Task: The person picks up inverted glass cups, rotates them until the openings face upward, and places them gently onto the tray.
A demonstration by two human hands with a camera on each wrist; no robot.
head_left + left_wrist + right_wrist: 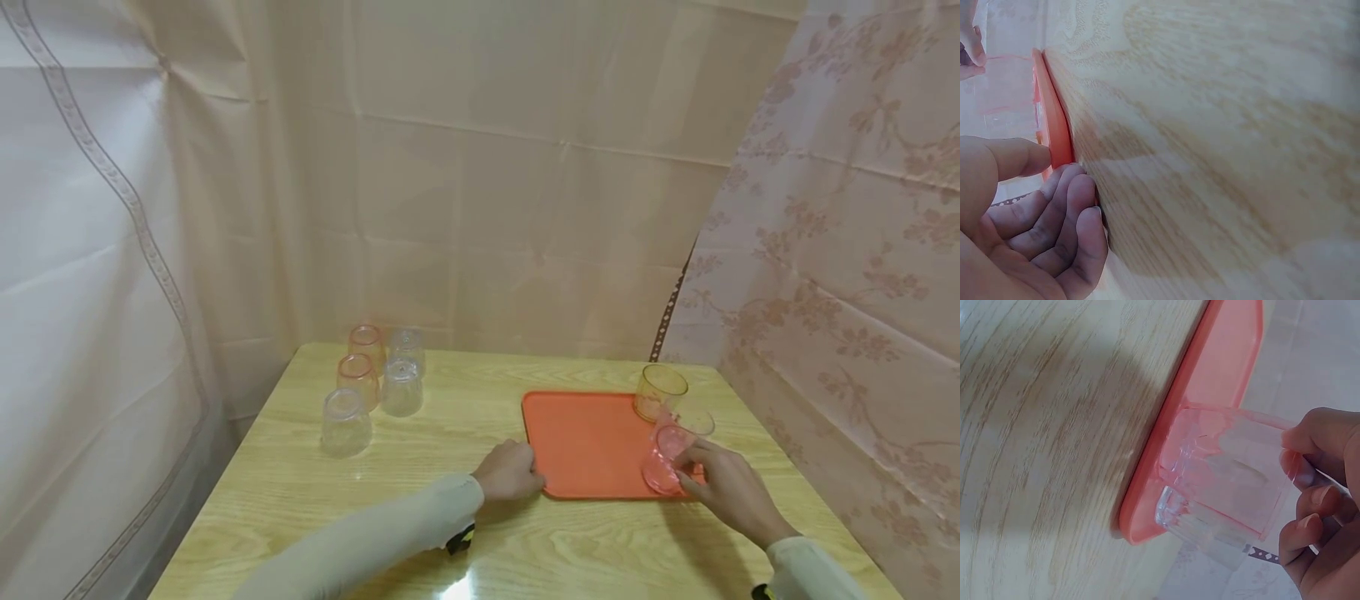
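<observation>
The right hand (731, 492) grips a clear plastic cup (670, 454) with curled fingers (1307, 515), standing it on the flat orange plastic tray (585, 442). The left hand (510, 471) pinches the tray's edge on the wooden tabletop (450, 433). I think letting go comes next, then fetching another upside-down cup (346, 422).

We counted seven cups in all: five stood upside down in a cluster at the table's far left, namely two orange-tinted (367, 342) (358, 377) and three clear (407, 344) (402, 387) (346, 422). Two more sat upright on the tray, one amber cup (659, 391) and one clear cup (672, 451). We also logged one orange tray (588, 442), one wooden table (420, 517), and two hands, left hand (508, 472) and right hand (731, 487).
</observation>
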